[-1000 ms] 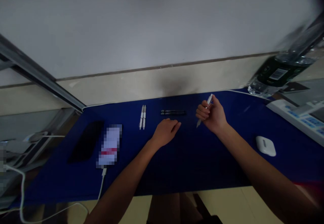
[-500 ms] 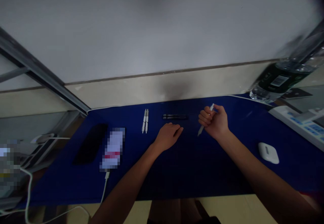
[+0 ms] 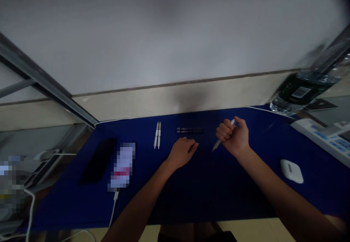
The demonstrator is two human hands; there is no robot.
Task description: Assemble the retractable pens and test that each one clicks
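My right hand [image 3: 234, 136] is closed in a fist around a white pen [image 3: 217, 145], its tip pointing down-left just above the blue mat [image 3: 207, 183]. My left hand [image 3: 182, 152] rests palm down on the mat with the fingers loosely curled, holding nothing. Just beyond its fingertips lie two black pens [image 3: 189, 130] side by side. Two white pens [image 3: 157, 135] lie together further left.
A dark phone [image 3: 98, 160] and a lit phone [image 3: 123, 165] with a white cable [image 3: 112, 207] lie on the mat's left. A white earbud case [image 3: 291, 171] sits at right. A water bottle [image 3: 303, 85] and a white keypad device [image 3: 325, 134] stand beyond the mat's right end.
My right hand has lowered a little and slid further up the white pen, so less of its top shows. The left hand has stayed in place.
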